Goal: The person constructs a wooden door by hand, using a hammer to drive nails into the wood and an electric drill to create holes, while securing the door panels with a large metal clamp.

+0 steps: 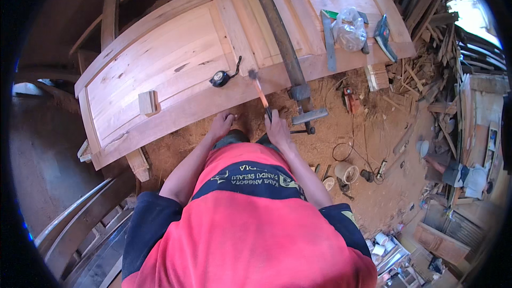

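Observation:
A wooden door panel lies flat in front of me. My right hand grips the dark end of a hammer with an orange handle; its blurred dark head is over the door's near rail. My left hand is just short of the door's near edge, fingers curled; anything inside them is hidden. On the door lie a black tape measure and a small wood block. Across the panel runs a long bar clamp, its screw end near my right hand.
Farther right on the door are a clear plastic bag, a try square and a teal-and-grey tool. An orange power tool and a white bucket are on the sawdust-covered floor. Scrap wood is heaped right; another person is there.

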Demonstrator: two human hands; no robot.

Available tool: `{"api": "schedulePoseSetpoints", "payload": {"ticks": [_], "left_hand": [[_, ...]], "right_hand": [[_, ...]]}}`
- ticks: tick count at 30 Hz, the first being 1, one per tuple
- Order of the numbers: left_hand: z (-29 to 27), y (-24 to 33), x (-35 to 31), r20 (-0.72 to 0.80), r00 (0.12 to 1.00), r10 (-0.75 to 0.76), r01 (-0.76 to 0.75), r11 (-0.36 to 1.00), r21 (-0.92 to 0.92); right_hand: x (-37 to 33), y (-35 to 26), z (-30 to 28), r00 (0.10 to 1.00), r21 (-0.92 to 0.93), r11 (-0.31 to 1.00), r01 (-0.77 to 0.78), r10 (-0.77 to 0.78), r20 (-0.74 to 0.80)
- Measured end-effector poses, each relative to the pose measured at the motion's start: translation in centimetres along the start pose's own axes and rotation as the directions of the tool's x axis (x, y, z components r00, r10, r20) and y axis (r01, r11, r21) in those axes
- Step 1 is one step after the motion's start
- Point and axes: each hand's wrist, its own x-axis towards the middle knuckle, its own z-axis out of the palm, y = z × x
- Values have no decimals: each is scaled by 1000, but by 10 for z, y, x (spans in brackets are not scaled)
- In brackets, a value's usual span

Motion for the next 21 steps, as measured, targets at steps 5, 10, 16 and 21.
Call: {"api": "schedulePoseSetpoints", "payload": {"ticks": [5, 10, 16, 21], "left_hand": [[-9, 12, -11, 73, 992, -103, 108, 992, -65], [-13, 36, -22, 81, 996, -37, 39, 999, -28], [-19, 27, -30, 133, 985, -106, 131, 973, -188], [-32, 42, -29, 229, 952, -200, 285, 852, -439]], "right_hand": [[-3, -35, -21, 878, 233, 892, 388, -281, -387], [1, -7, 0, 998, 19, 998, -54, 54, -21], [-13, -35, -10, 929, 315, 916, 249, -135, -344], [9, -20, -10, 998, 102, 995, -1, 8, -61]]}}
